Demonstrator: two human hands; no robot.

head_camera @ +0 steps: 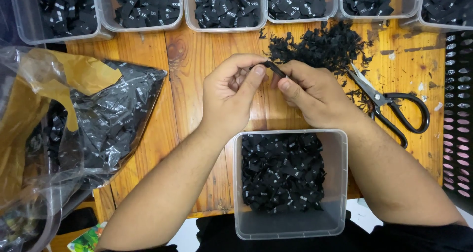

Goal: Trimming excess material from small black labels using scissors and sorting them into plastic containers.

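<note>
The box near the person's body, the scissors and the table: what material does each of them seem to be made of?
The box looks like clear, slightly frosted plastic: the black labels show through its walls. The scissors seem to have bare metal blades, grey and shiny, and glossy black handles, probably plastic. The table appears to be varnished wood: orange planks with grain and a knot.

The counter (192, 65) is made of orange-brown wood planks with dark knots. Bright light falls on it. Its front edge shows some pale floor (367, 212) below.
</note>
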